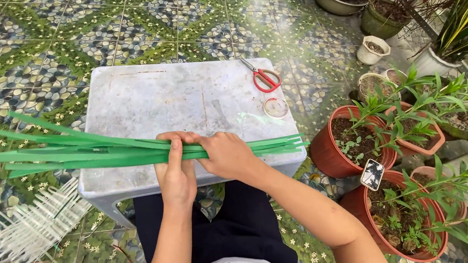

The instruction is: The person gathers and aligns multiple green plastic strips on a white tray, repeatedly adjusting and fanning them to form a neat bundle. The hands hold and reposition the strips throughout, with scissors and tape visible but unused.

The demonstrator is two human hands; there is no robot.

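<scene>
Your left hand and right hand sit side by side on a bundle of long green strips laid across the near edge of the small white plastic table. Your left fingers curl over the top of the bundle, holding it; your right hand closes around it just beside the left. The strips fan out past the table's left edge and end close together at its right edge. Red-handled scissors and a small round tape roll lie near the table's far right corner. White strips rest on the tiled floor at the left; potted plants stand at the right.
</scene>
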